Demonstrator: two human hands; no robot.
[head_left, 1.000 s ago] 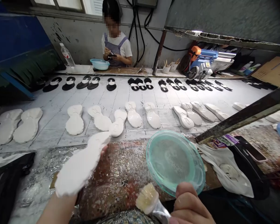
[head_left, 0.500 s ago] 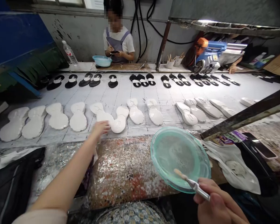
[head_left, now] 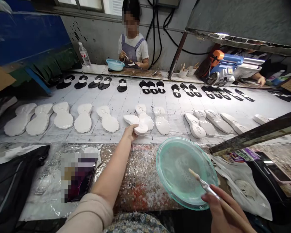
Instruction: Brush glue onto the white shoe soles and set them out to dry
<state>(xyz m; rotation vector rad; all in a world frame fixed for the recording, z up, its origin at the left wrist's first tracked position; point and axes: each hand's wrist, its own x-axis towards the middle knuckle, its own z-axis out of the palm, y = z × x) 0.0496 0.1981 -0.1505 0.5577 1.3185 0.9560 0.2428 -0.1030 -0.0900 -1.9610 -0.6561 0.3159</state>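
My left hand (head_left: 131,132) is closed on the near edge of a white shoe sole (head_left: 141,128), which lies tilted across another white sole (head_left: 141,109) on the pale belt. Most of my left fingers are hidden under the sole. A brush (head_left: 203,185) with a metal collar and light handle is held in my right hand (head_left: 220,207). Its tip hangs over a translucent green bowl (head_left: 163,187) on the near bench. Beside the held sole, one white sole (head_left: 108,119) lies to the left and another (head_left: 162,121) to the right.
More white soles (head_left: 83,119) line the near side of the belt (head_left: 126,100), with black shoe uppers (head_left: 122,85) along its far side. A co-worker (head_left: 133,48) sits opposite, by a blue bowl (head_left: 115,64). A slanted beam (head_left: 254,136) crosses at right; a phone (head_left: 81,179) lies at left.
My left hand has moved right and taken hold of a sole, which now overlaps its neighbour. My right hand still holds the brush over the bowl. The view has shifted slightly.
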